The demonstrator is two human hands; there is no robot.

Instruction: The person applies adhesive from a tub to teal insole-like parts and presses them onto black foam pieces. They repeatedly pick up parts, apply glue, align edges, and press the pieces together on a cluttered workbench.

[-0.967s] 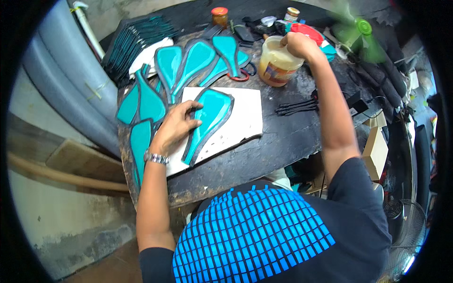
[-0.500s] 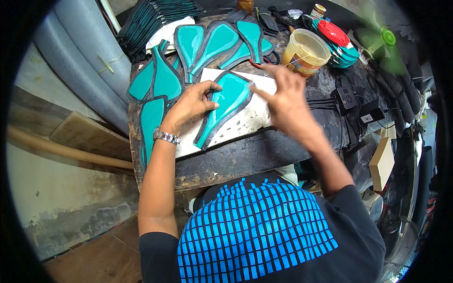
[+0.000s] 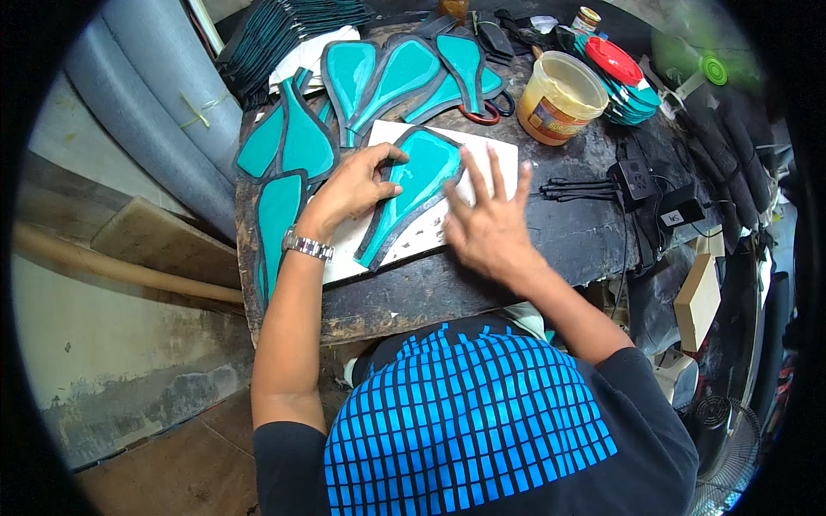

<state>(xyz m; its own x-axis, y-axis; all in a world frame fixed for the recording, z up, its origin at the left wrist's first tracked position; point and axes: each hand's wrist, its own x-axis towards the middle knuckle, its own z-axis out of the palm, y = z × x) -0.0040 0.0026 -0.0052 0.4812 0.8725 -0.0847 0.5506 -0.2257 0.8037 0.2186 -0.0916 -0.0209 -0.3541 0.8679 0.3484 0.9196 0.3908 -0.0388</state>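
A teal, dark-edged teardrop-shaped piece [image 3: 411,185] lies on a white board [image 3: 499,159] on the dark round worktable [image 3: 482,284]. My left hand [image 3: 348,187] presses flat on the piece's left edge, fingers spread, a metal watch on the wrist. Over the piece's right edge and the board my right hand [image 3: 486,219] is spread flat, fingers apart, fingertips touching the rim. Neither hand grips anything.
Several more teal pieces [image 3: 379,73] lie fanned at the table's back and left. A yellow tub [image 3: 561,96] stands at the back right beside red-handled scissors [image 3: 482,112]. A stack of dark pieces [image 3: 284,26] sits at the back left. Black cables and adapters [image 3: 637,185] lie right.
My right hand came back from the yellow tub to the teal piece and now lies spread on its right edge. My left hand stayed on the piece.
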